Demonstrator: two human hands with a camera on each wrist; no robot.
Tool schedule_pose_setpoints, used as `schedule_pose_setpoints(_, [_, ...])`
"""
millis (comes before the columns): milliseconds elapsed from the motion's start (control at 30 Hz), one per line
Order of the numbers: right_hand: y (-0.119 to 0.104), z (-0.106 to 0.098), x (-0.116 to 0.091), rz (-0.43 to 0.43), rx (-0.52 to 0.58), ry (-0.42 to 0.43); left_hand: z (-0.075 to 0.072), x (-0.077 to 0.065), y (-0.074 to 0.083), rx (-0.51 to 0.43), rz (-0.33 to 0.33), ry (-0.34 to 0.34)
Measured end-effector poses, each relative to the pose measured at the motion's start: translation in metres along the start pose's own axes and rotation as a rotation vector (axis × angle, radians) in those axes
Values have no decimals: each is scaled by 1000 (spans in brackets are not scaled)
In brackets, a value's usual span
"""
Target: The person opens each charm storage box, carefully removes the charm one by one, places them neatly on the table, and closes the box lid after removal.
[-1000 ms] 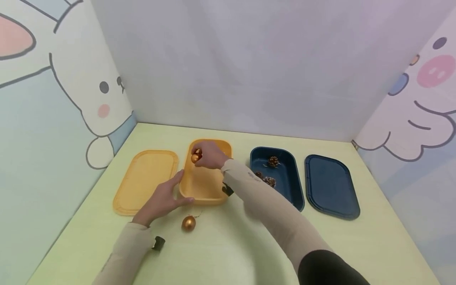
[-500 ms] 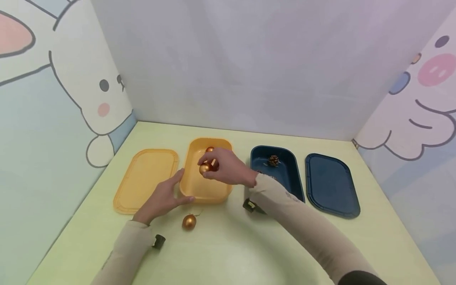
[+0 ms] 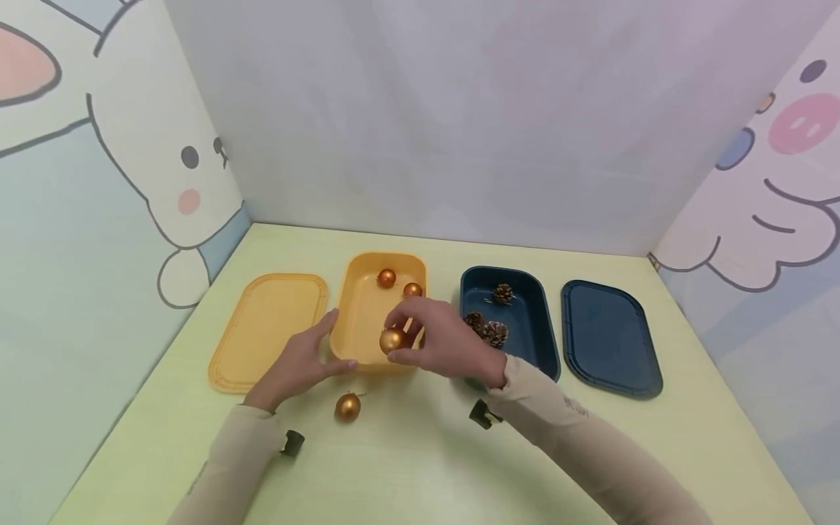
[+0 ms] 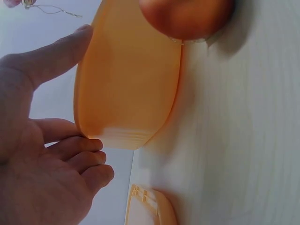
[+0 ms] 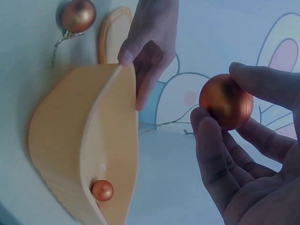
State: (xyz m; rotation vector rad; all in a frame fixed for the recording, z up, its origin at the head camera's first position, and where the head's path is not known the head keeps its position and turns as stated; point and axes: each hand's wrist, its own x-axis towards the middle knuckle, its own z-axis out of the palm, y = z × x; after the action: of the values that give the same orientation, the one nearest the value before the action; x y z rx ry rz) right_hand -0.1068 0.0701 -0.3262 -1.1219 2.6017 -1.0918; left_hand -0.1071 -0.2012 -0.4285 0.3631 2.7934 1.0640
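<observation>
In the head view my right hand (image 3: 442,337) pinches a copper Christmas bauble (image 3: 392,341) over the near right part of a yellow box (image 3: 364,313). The right wrist view shows this bauble between thumb and fingertips, its thin loop of string hanging off. My left hand (image 3: 303,362) holds the box's near left corner, thumb on the near rim and fingers at the left side. Two more baubles lie inside at the far end, one left (image 3: 386,278) and one right (image 3: 412,290). Another bauble (image 3: 348,407) lies on the table in front of the box.
Left of the box lies a yellow lid (image 3: 269,332). On the right stands a dark blue box (image 3: 528,324) with several pine cones (image 3: 495,334) in it, and beyond that a dark blue lid (image 3: 612,339). A wall curtain (image 3: 446,131) closes the back.
My right hand has carried the bauble from the box's far end toward its near right side. Two baubles inside have come into sight. The left hand stays at the corner.
</observation>
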Motion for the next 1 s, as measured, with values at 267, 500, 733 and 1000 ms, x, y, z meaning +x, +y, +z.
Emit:
schedule_pose_setpoints(267, [-1,22,-22,-14,51,11,3,1,0,-20,-12,-9])
schedule_pose_setpoints(500, [5,40,-31,54,143,-23,2,2,1,-28,2,1])
schedule_pose_setpoints(733, [11,57,-34,86,181,-14,2,1,2,-25,-4,-1])
schedule_pose_setpoints(1000, [17,72,-32,127,121,-16,1,1,0,-23,-2,6])
